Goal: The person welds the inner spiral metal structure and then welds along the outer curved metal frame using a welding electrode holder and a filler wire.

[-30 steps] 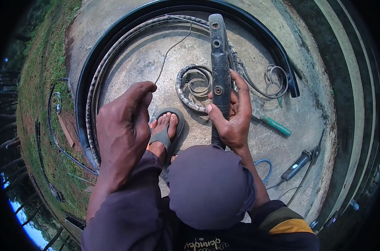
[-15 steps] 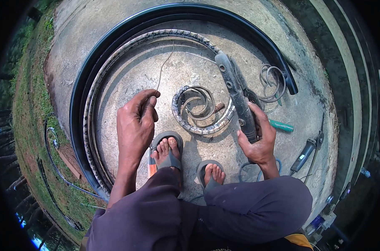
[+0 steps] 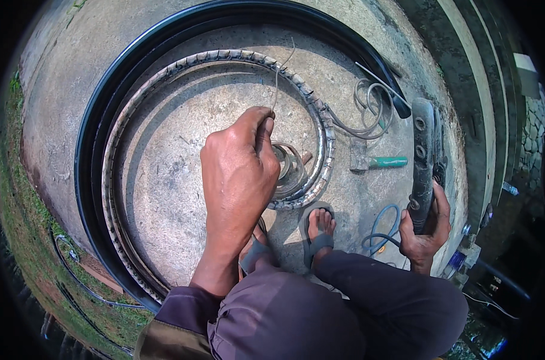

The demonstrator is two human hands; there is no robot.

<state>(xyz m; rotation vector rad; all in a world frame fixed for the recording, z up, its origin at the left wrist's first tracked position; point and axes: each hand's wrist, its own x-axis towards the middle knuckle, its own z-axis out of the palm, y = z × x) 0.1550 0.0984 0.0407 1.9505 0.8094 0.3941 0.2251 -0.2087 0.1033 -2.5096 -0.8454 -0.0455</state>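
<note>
My left hand [image 3: 239, 168] is raised over the concrete, pinching a thin bent wire [image 3: 278, 84] between thumb and forefinger. From above, the wire crosses a grey metal spiral [image 3: 188, 62] with notched edges; whether they touch I cannot tell. At the right, my right hand [image 3: 425, 237] is closed round a dark electrode holder [image 3: 422, 156] with round screw holes along it. A straight thin rod [image 3: 380, 84] sticks out from its far end. My left hand hides part of the spiral's inner curl.
A large black curved channel [image 3: 95, 114] lies around the spiral. To the right are a green-handled hammer [image 3: 387, 162], loose coiled cable [image 3: 368, 108] and a blue cable [image 3: 383, 222]. My sandalled feet stand at the near side. Grass [image 3: 44, 240] borders the slab at the left.
My left hand has moved right with the wire. My right hand has carried the electrode holder away from the spiral, to the right. The view has shifted, and the hammer's head now shows.
</note>
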